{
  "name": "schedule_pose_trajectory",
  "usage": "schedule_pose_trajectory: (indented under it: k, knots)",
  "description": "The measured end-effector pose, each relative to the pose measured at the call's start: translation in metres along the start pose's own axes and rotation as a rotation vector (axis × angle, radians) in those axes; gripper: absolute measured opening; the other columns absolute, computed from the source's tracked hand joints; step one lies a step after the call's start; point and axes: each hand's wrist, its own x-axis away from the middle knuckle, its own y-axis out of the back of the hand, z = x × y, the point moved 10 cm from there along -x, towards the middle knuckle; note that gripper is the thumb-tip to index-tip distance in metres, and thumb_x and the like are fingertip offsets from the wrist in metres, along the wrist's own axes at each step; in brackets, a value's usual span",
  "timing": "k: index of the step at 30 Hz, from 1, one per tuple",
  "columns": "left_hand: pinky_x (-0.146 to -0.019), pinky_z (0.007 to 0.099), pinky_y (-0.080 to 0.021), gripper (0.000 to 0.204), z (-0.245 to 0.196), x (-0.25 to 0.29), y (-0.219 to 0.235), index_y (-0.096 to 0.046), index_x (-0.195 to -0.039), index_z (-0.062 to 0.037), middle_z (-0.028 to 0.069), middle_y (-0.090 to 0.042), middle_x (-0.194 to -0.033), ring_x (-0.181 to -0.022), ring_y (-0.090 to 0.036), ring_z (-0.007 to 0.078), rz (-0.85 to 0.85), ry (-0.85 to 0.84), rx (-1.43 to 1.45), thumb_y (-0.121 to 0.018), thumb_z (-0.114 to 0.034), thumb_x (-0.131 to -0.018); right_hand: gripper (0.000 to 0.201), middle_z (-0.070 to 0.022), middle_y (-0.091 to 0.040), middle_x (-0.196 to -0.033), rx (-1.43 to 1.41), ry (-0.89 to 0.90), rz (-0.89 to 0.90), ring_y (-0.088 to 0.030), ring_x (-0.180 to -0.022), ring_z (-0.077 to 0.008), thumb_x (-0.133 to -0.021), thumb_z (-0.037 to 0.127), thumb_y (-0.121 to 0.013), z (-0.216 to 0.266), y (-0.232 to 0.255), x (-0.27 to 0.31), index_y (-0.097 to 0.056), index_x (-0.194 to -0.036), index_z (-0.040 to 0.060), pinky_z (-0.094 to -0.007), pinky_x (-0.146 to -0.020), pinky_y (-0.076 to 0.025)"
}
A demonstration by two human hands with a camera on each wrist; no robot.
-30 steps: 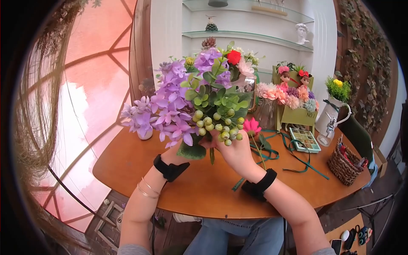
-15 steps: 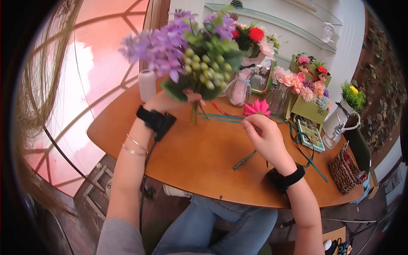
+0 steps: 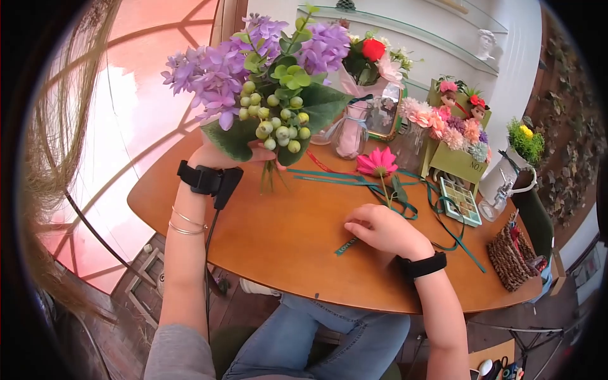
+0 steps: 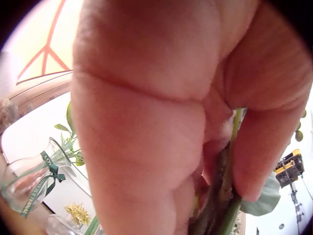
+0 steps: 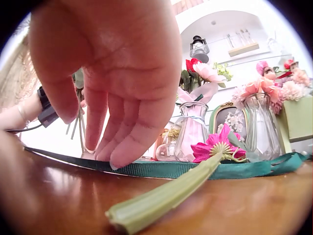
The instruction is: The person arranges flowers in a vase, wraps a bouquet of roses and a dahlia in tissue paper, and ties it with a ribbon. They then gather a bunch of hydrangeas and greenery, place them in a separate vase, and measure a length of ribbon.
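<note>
My left hand [image 3: 220,156] grips the stems of a bouquet, holding it upright over the left of the table. In the bouquet are purple flowers [image 3: 221,82], green berries [image 3: 282,132] and broad green leaves [image 3: 324,109]. In the left wrist view, stems [image 4: 227,196] pass between my thumb and fingers. My right hand [image 3: 391,231] is low over the table, fingers loosely bent downward and holding nothing. Its fingertips come right at a dark green ribbon [image 5: 195,170] in the right wrist view. Beside that hand lies a pink flower [image 3: 377,163] with a thick cut green stem [image 5: 168,198].
Glass vases [image 3: 350,136] with flowers stand at the back. To the right are a green flower box [image 3: 456,158], a compartment case [image 3: 460,201], a white pitcher [image 3: 497,174] and a woven basket [image 3: 510,259]. More green ribbon [image 3: 465,244] trails across the table's right side.
My right hand has left the bouquet stems, moved right and come down to the table near the ribbon. My left hand has carried the bouquet to the left.
</note>
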Motion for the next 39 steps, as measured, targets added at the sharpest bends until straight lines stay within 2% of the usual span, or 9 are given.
schedule_pose_trajectory:
  k: [6,10,11,14,21,24,31,34,39]
  knots:
    - [-0.087,0.0308,-0.04,0.054,-0.003,0.003,-0.004,-0.045,-0.111,-0.0089,0.0024,-0.047,-0.111,-0.101,-0.045,0.016,-0.025,0.032,-0.248,-0.072,-0.017,-0.065,0.018,-0.0132,-0.056,-0.078,0.023,0.029,0.025,-0.054,-0.076,-0.0274,-0.079,0.017,-0.051,-0.002,-0.004,0.0,-0.059,-0.085,0.0022,-0.0335,-0.068,-0.044]
    - [-0.091,0.031,-0.034,0.048,-0.004,0.002,-0.004,-0.042,-0.115,-0.0109,0.0029,-0.043,-0.117,-0.107,-0.041,0.0178,0.03,-0.127,-0.39,-0.063,-0.018,-0.072,0.019,-0.0124,-0.056,-0.08,0.017,0.028,0.044,-0.053,-0.079,-0.0264,-0.08,0.016,-0.05,-0.004,-0.007,0.0,-0.058,-0.088,0.0014,-0.0322,-0.07,-0.043]
    - [-0.087,0.0295,-0.038,0.047,-0.014,0.004,-0.008,-0.043,-0.114,-0.0088,0.0028,-0.047,-0.113,-0.103,-0.044,0.0154,0.048,-0.317,-0.425,-0.064,-0.013,-0.072,0.019,-0.0124,-0.056,-0.08,0.021,0.022,0.048,-0.053,-0.079,-0.0264,-0.08,0.016,-0.05,-0.006,-0.008,0.001,-0.058,-0.088,0.0014,-0.0322,-0.07,-0.043]
    - [-0.085,0.0285,-0.041,0.048,-0.019,0.012,-0.006,-0.045,-0.113,-0.0071,0.0025,-0.049,-0.111,-0.099,-0.047,0.0136,0.072,-0.472,-0.46,-0.067,-0.009,-0.07,0.018,-0.0117,-0.055,-0.081,0.008,0.037,0.033,-0.054,-0.078,-0.0263,-0.079,0.019,-0.051,-0.007,-0.007,0.0,-0.059,-0.086,0.0047,-0.0334,-0.069,-0.043]
    - [-0.08,0.026,-0.042,0.048,-0.015,0.013,-0.005,-0.048,-0.109,-0.0069,0.0013,-0.052,-0.105,-0.093,-0.049,0.0121,-0.005,-0.424,-0.847,-0.071,-0.012,-0.067,0.018,-0.012,-0.054,-0.081,-0.012,0.021,0.048,-0.053,-0.077,-0.0263,-0.079,0.019,-0.051,-0.007,-0.007,0.001,-0.058,-0.086,0.0043,-0.0331,-0.069,-0.043]
    - [-0.075,0.0247,-0.043,0.042,-0.009,0.007,-0.004,-0.05,-0.105,-0.0058,0.0005,-0.056,-0.096,-0.086,-0.052,0.0113,-0.021,-0.16,-0.525,-0.07,-0.013,-0.068,0.019,-0.012,-0.055,-0.081,0.003,0.005,0.069,-0.053,-0.078,-0.0262,-0.08,0.018,-0.051,-0.004,-0.005,0.0,-0.058,-0.088,0.0029,-0.0326,-0.069,-0.043]
    - [-0.068,0.0246,-0.045,0.027,-0.047,0.015,-0.031,-0.051,-0.099,-0.003,0.0029,-0.058,-0.087,-0.076,-0.056,0.0115,-0.033,-0.522,-0.811,-0.062,-0.01,-0.075,0.019,-0.0118,-0.055,-0.083,0.006,-0.008,0.085,-0.053,-0.079,-0.0263,-0.081,0.018,-0.05,-0.005,-0.007,0.001,-0.057,-0.089,0.002,-0.0322,-0.07,-0.043]
    - [-0.069,0.0253,-0.046,0.024,-0.028,0.004,-0.029,-0.05,-0.098,-0.0017,0.0047,-0.058,-0.086,-0.075,-0.057,0.0134,0.109,-0.222,0.021,-0.06,-0.007,-0.076,0.019,-0.0118,-0.055,-0.083,0.014,0.044,0.068,-0.053,-0.079,-0.0264,-0.081,0.018,-0.051,-0.004,-0.006,0.001,-0.057,-0.089,0.0017,-0.0321,-0.07,-0.043]
    - [-0.064,0.0237,-0.046,0.016,0.011,-0.008,0.001,-0.051,-0.093,-0.0022,0.0033,-0.059,-0.08,-0.075,-0.058,0.0129,-0.061,-0.014,-0.133,-0.056,-0.008,-0.079,0.019,-0.0124,-0.055,-0.082,-0.028,0.022,0.066,-0.053,-0.082,-0.0264,-0.079,0.019,-0.05,-0.006,-0.005,0.002,-0.058,-0.087,0.003,-0.0328,-0.072,-0.043]
